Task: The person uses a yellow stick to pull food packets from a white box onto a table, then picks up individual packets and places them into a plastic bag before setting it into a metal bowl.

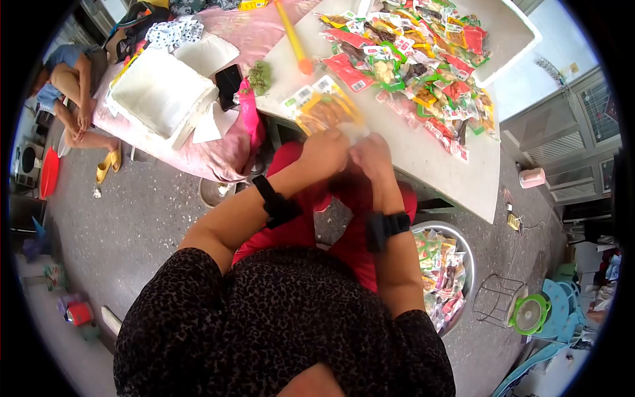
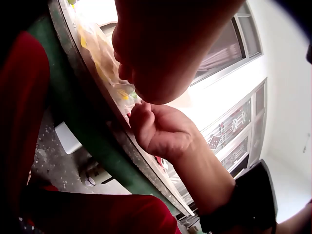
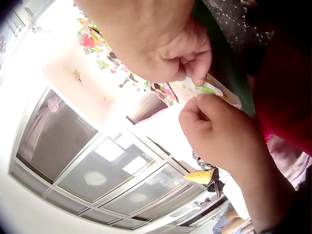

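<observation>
A large yellow-and-clear package [image 1: 325, 114] with brown contents lies at the table's near edge. At its near end, my left hand [image 1: 324, 153] and right hand [image 1: 372, 157] are close together with curled fingers, pinching the whitish plastic [image 1: 357, 132]. In the left wrist view, the yellowish clear package [image 2: 100, 51] runs up to the fingertips; my left hand [image 2: 158, 53] is large above my right hand [image 2: 163, 131]. The right wrist view shows white-and-green plastic [image 3: 207, 89] between my right hand [image 3: 156, 44] and left hand [image 3: 224, 131]; some fingertips are hidden.
Colourful packets [image 1: 417, 73] are heaped on the table [image 1: 456, 175] beside a white foam box [image 1: 512, 40]. A metal basin [image 1: 469, 264] of packets stands at lower right. Left are another foam box [image 1: 155, 96], a phone [image 1: 228, 86] and a seated person [image 1: 73, 86].
</observation>
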Available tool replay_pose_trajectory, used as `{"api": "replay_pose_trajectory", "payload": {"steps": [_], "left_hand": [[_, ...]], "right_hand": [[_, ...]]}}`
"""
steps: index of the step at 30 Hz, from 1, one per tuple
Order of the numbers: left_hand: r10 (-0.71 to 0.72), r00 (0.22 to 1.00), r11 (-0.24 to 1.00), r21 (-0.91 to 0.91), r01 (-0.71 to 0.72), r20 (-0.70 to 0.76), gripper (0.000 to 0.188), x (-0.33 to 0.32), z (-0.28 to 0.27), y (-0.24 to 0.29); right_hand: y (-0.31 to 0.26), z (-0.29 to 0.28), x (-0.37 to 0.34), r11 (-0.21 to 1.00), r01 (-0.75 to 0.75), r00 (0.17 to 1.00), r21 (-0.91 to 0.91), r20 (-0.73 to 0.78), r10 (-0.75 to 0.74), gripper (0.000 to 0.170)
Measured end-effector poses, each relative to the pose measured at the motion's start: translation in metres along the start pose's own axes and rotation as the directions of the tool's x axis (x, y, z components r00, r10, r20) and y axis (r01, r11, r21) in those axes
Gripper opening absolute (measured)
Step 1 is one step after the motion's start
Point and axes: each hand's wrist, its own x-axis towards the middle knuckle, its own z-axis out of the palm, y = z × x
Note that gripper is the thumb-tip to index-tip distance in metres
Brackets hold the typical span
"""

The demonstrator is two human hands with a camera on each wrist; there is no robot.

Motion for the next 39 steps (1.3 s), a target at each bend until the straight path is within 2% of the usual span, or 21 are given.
{"api": "replay_pose_trajectory", "payload": {"steps": [2, 5, 8, 11, 14, 17, 20, 23, 24, 26, 27, 28, 29, 31, 32, 33, 34, 35, 36, 37, 39], "left_hand": [[0.016, 1.0, 1.0, -0.021, -0.017, -0.021, 0.007, -0.002, 0.009, -0.005], [-0.023, 1.0, 1.0, -0.005, 0.023, 0.022, 0.012, -0.003, 0.004, 0.0], [0.044, 0.99, 0.998, -0.044, -0.05, -0.134, 0.021, -0.013, -0.018, 0.008], [0.159, 0.961, 0.982, 0.137, -0.13, -0.226, 0.027, -0.019, -0.018, 0.001], [0.151, 0.977, 0.981, 0.142, -0.13, -0.15, 0.037, -0.021, -0.014, -0.008], [0.205, 0.975, 0.971, 0.146, -0.192, -0.085, 0.031, -0.016, -0.006, -0.023], [0.213, 0.974, 0.973, 0.107, -0.204, -0.08, 0.023, -0.007, -0.018, -0.027], [0.238, 0.943, 0.954, -0.127, -0.272, -0.232, 0.019, 0.01, -0.039, -0.032], [0.163, 0.949, 0.941, -0.245, -0.231, -0.269, 0.016, 0.014, -0.044, -0.034], [0.067, 0.977, 0.912, -0.385, -0.141, -0.201, 0.017, 0.027, -0.065, -0.034], [0.019, 0.987, 0.889, -0.449, -0.09, -0.16, 0.017, 0.033, -0.078, -0.032], [-0.139, 0.99, 0.736, -0.665, 0.127, 0.036, 0.018, 0.037, -0.09, -0.028], [-0.164, 0.981, 0.698, -0.691, 0.189, 0.104, 0.019, 0.042, -0.104, -0.022], [-0.199, 0.949, 0.611, -0.727, 0.315, 0.244, 0.019, 0.048, -0.125, -0.009], [-0.144, 0.955, 0.572, -0.766, 0.294, 0.26, 0.019, 0.049, -0.124, -0.01], [-0.162, 0.94, 0.552, -0.762, 0.339, 0.301, 0.019, 0.046, -0.125, -0.007], [-0.172, 0.922, 0.529, -0.757, 0.384, 0.347, 0.019, 0.042, -0.127, 0.0], [-0.172, 0.9, 0.503, -0.75, 0.43, 0.4, 0.02, 0.038, -0.128, 0.008], [-0.042, 0.931, 0.54, -0.775, 0.328, 0.364, 0.019, 0.036, -0.128, 0.014], [-0.057, 0.911, 0.551, -0.749, 0.369, 0.408, 0.019, 0.032, -0.135, 0.028], [-0.023, 0.896, 0.558, -0.738, 0.379, 0.443, 0.019, 0.022, -0.132, 0.039]], "right_hand": [[0.002, 0.008, 0.006, 0.999, 0.04, 0.998, 0.034, -0.044, -0.039, 0.011], [0.018, 0.004, 0.027, 0.992, 0.122, 0.992, -0.004, 0.007, -0.122, 0.009], [0.003, 0.007, 0.008, 0.998, 0.053, 0.998, -0.02, -0.022, -0.054, 0.005], [0.004, -0.012, 0.006, 0.999, 0.04, 0.998, -0.011, 0.039, -0.04, 0.009], [-0.007, -0.005, -0.014, 0.999, 0.033, 0.992, -0.04, -0.119, -0.038, 0.014], [-0.009, -0.007, -0.023, 0.996, 0.084, 0.993, -0.034, -0.085, -0.087, 0.017], [-0.01, -0.014, -0.027, 0.986, 0.141, 0.986, -0.086, -0.074, -0.148, 0.017], [-0.019, -0.02, -0.034, 0.963, 0.246, 0.964, -0.112, -0.075, -0.255, 0.017], [-0.025, -0.02, -0.039, 0.956, 0.263, 0.957, -0.128, -0.093, -0.276, 0.017], [-0.04, -0.019, -0.048, 0.941, 0.298, 0.941, -0.162, -0.117, -0.318, 0.017], [-0.046, -0.018, -0.052, 0.918, 0.355, 0.919, -0.176, -0.115, -0.377, 0.017], [-0.052, -0.019, -0.055, 0.893, 0.409, 0.894, -0.19, -0.111, -0.433, 0.017], [-0.057, -0.02, -0.058, 0.864, 0.461, 0.866, -0.204, -0.107, -0.488, 0.018], [-0.068, -0.023, -0.066, 0.757, 0.598, 0.788, -0.264, 0.023, -0.615, 0.022], [-0.076, -0.022, -0.071, 0.688, 0.659, 0.737, -0.302, 0.081, -0.671, 0.024], [-0.083, -0.021, -0.079, 0.614, 0.713, 0.683, -0.338, 0.137, -0.718, 0.025], [-0.088, -0.02, -0.089, 0.633, 0.667, 0.726, -0.394, 0.151, -0.671, 0.031], [-0.093, -0.017, -0.099, 0.511, 0.69, 0.688, -0.512, 0.243, -0.684, 0.035], [-0.095, -0.015, -0.108, 0.377, 0.691, 0.662, -0.617, 0.33, -0.673, 0.039], [-0.097, -0.011, -0.117, 0.346, 0.69, 0.68, -0.636, 0.403, -0.613, 0.036], [-0.103, 0.001, -0.134, 0.181, 0.734, 0.636, -0.655, 0.569, -0.521, 0.023]]}}
